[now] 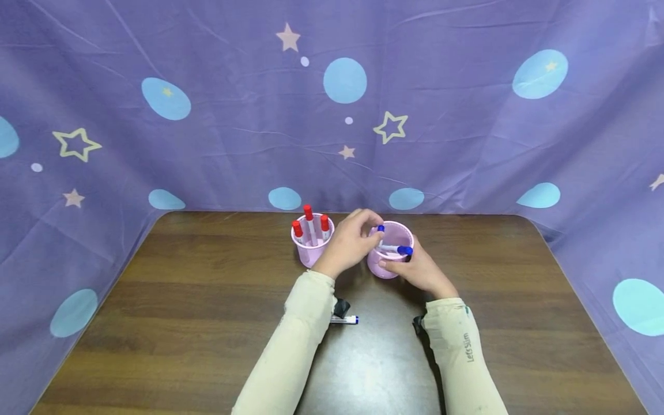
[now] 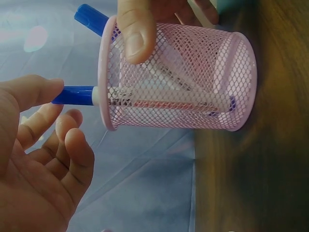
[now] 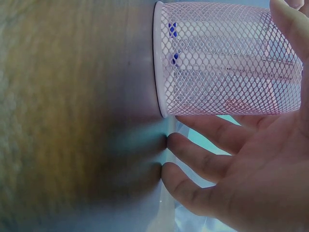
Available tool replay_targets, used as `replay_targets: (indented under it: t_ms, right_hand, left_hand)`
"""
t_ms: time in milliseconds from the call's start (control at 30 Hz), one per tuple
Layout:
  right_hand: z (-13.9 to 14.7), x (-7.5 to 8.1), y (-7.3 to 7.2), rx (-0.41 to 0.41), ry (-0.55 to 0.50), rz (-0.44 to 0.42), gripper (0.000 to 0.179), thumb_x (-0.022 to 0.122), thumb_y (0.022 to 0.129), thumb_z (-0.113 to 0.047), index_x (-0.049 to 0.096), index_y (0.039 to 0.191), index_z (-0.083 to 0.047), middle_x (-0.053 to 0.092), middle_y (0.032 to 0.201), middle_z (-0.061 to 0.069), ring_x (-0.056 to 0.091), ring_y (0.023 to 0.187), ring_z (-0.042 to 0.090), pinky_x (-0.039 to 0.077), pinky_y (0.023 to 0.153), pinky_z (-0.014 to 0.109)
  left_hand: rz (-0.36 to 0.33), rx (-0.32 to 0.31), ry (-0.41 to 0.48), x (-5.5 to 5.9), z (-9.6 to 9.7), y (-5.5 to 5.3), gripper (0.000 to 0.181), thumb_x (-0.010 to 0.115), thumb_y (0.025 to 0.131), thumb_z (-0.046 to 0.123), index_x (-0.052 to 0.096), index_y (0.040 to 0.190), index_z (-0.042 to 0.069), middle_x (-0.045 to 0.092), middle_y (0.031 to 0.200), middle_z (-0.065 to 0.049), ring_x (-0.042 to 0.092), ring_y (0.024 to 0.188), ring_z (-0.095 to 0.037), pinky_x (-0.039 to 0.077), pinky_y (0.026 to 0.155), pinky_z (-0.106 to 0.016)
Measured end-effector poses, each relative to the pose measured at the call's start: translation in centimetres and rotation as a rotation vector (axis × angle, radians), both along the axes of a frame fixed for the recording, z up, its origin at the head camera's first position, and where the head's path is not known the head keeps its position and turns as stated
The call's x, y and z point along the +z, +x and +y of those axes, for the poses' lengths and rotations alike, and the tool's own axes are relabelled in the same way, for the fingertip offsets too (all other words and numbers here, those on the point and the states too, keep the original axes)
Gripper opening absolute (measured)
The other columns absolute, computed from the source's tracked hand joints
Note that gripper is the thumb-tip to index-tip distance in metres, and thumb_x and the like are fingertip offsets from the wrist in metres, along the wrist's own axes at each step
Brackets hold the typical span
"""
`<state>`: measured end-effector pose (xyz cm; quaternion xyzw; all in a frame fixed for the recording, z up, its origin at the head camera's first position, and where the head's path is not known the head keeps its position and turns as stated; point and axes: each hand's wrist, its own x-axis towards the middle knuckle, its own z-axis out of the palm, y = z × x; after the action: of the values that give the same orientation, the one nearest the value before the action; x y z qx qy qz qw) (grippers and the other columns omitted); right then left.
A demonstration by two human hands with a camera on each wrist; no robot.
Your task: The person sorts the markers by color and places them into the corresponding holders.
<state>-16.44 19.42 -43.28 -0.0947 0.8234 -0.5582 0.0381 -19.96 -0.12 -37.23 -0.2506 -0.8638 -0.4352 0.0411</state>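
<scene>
My left hand pinches the blue cap of a marker between thumb and finger. That marker stands inside a pink mesh pen cup, its lower end near the cup's bottom in the left wrist view. A second blue-capped marker leans in the same cup, cap over the rim. My right hand holds the cup from the right, thumb on the near side and fingers round the far side. On the table, partly hidden behind the left sleeve, lies another blue-tipped marker.
Left of the left hand stands another pink mesh cup with red-capped markers in it. Both cups are near the back edge of the brown wooden table. A purple curtain with stars and dots hangs behind.
</scene>
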Motion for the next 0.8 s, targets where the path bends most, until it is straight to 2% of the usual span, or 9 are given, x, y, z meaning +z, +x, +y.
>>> replay_targets:
  t_ms: [300, 467, 567, 667, 800]
  right_hand:
    - [0.2, -0.1, 0.0, -0.015, 0.027, -0.021, 0.091, 0.083, 0.083, -0.018, 0.027, 0.15, 0.004, 0.05, 0.137, 0.029, 0.05, 0.124, 0.04, 0.038, 0.106, 0.053]
    - [0.2, -0.1, 0.2, -0.019, 0.031, -0.022, 0.091, 0.083, 0.083, -0.018, 0.026, 0.151, 0.005, 0.05, 0.136, 0.03, 0.05, 0.123, 0.041, 0.038, 0.105, 0.053]
    - [0.2, -0.1, 0.1, -0.014, 0.014, -0.019, 0.09, 0.083, 0.083, -0.016, 0.027, 0.151, 0.004, 0.05, 0.136, 0.028, 0.05, 0.124, 0.04, 0.038, 0.105, 0.053]
    - [0.1, -0.1, 0.0, -0.007, -0.002, -0.013, 0.089, 0.083, 0.083, -0.015, 0.027, 0.151, 0.003, 0.05, 0.137, 0.028, 0.049, 0.125, 0.04, 0.037, 0.106, 0.054]
    - [-0.1, 0.4, 0.2, -0.012, 0.004, -0.015, 0.088, 0.082, 0.083, -0.011, 0.027, 0.149, 0.008, 0.048, 0.137, 0.032, 0.048, 0.126, 0.044, 0.036, 0.107, 0.057]
  left_hand:
    - [0.006, -0.005, -0.031, 1.1, 0.0, -0.1, 0.023, 0.074, 0.091, 0.016, 0.069, 0.112, 0.011, 0.064, 0.105, -0.006, 0.055, 0.079, -0.015, 0.046, 0.071, -0.029]
    - [0.017, 0.004, -0.03, 2.2, -0.4, 0.4, 0.023, 0.074, 0.091, 0.018, 0.069, 0.113, 0.012, 0.062, 0.106, 0.001, 0.054, 0.076, -0.012, 0.046, 0.069, -0.027]
    - [0.04, 0.004, 0.007, 3.4, -1.2, 1.4, 0.022, 0.073, 0.092, 0.017, 0.07, 0.113, 0.012, 0.062, 0.105, 0.002, 0.053, 0.073, -0.012, 0.046, 0.066, -0.028]
    - [0.068, -0.013, 0.044, 4.8, -2.5, 2.9, 0.02, 0.073, 0.092, 0.015, 0.07, 0.111, 0.011, 0.062, 0.1, 0.002, 0.052, 0.069, -0.013, 0.045, 0.064, -0.03]
    - [0.075, -0.063, 0.022, 6.2, -4.8, 5.0, 0.015, 0.072, 0.092, 0.014, 0.071, 0.107, 0.009, 0.06, 0.09, 0.003, 0.05, 0.068, -0.013, 0.044, 0.063, -0.03]
